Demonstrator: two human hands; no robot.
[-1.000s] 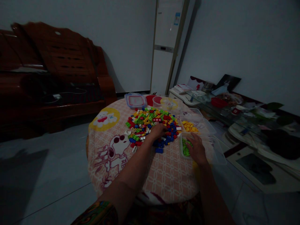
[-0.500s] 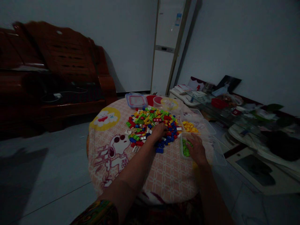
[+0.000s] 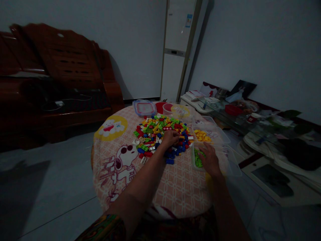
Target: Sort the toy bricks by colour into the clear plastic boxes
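Left hand [image 3: 171, 139] in a pile of bricks [image 3: 149, 129], right hand [image 3: 210, 160] over a tub [image 3: 192, 158]

Nearest, a dark patterned sleeve [image 3: 106, 227] ends short of the bare left forearm. A pale pink cloth [image 3: 173, 192], printed with white interlaced rings, a cartoon dog and yellow ovals, covers a round table.

The right hand is at the clear plastic tub, its fingers partly bent and slightly apart over the green bricks [image 3: 198, 161] inside; whether it grips one cannot be told. The left hand reaches into the near side of the pile, palm down, fingers bent, a yellow piece beside its fingertips; whether it has hold of that piece cannot be told.

The hard, studded bricks, red, blue, green, yellow and white, spread mostly beyond and around the left hand. Just past the tub, yellow bricks [image 3: 202, 135] sit in another clear container [image 3: 221, 134]. On the far edge of the cloth stand a blue-rimmed clear box [image 3: 144, 108] and a round transparent bowl [image 3: 167, 107].

Farther off, a cluttered glass-topped stand [image 3: 218, 108] is to the right and a glossy carved wooden bench [image 3: 67, 60] to the left, on pale floor tiles [image 3: 67, 167]. A tall white appliance [image 3: 175, 70] stands at the back against plain walls [image 3: 140, 43].
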